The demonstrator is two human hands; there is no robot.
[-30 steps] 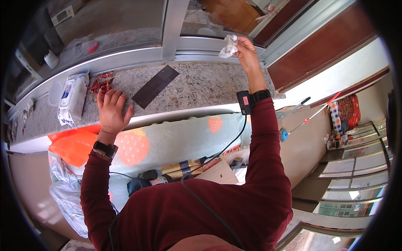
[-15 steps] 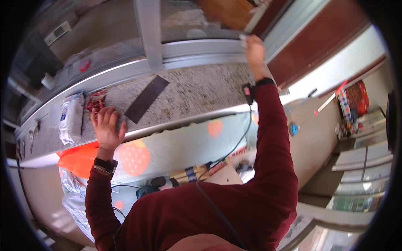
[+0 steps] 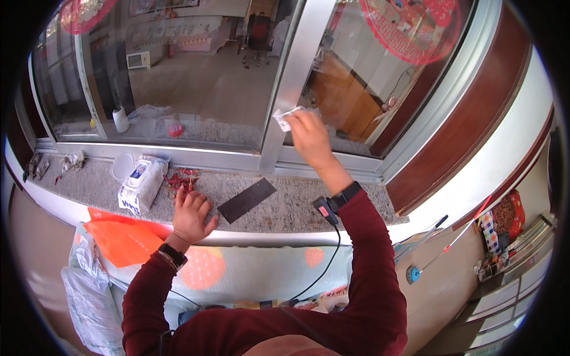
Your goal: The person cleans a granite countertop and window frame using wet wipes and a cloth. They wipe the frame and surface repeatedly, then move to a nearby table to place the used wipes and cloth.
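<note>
My right hand (image 3: 311, 137) pinches a crumpled white wipe (image 3: 286, 118) at the silver upright (image 3: 285, 89) of the sliding window. My left hand (image 3: 191, 215) leans on the speckled granite sill (image 3: 309, 204), its fingers apart and nothing held. Just beyond its fingertips lies a small tangle of red pieces (image 3: 181, 177), too fine to name. To the left of that stands a soft white pack of wipes (image 3: 141, 185) with a lid. A dark flat rectangular piece (image 3: 246, 200) lies slantwise on the sill between my hands.
A bright orange bag (image 3: 122, 237) hangs below the sill beside a pale cover with strawberries (image 3: 255, 270). A black cable (image 3: 332, 255) runs from my right wrist. On the right, a blue-headed mop (image 3: 414, 273) stands near the wall. Red round decorations (image 3: 415, 29) stick to the glass.
My right hand has moved with the wipe from the window's lower right corner leftward to the upright. My left hand stays on the sill. The view has tilted up, showing more window.
</note>
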